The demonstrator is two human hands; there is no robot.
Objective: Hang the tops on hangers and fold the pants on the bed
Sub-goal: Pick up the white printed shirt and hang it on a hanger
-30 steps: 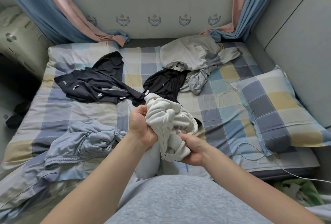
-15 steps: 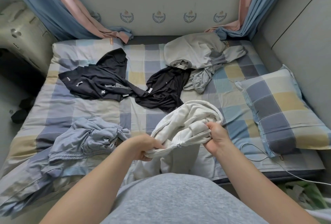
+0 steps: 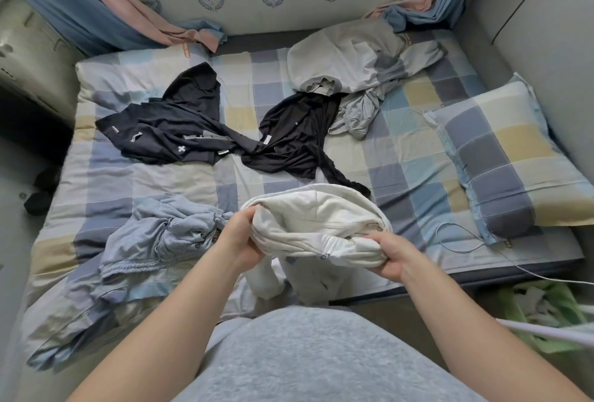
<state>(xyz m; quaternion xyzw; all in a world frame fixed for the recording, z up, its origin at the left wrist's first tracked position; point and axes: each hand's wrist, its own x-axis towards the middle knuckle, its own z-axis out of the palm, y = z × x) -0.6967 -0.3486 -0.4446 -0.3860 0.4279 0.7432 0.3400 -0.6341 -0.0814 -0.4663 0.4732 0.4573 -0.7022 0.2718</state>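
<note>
A cream-white garment is stretched open between my hands above the bed's near edge, its lower part hanging down. My left hand grips its left side and my right hand grips its right side. On the checked bed sheet lie a navy top, a black top, a pale grey garment at the back and a crumpled blue-grey garment near my left hand. No hanger shows.
A checked pillow lies at the bed's right side, with a white cable running off the near edge. Blue and pink curtains hang at the back corners. Green-white things sit on the floor at right.
My hands have drawn apart and spread the bunched white garment open. It has dropped lower, toward the bed's near edge.
</note>
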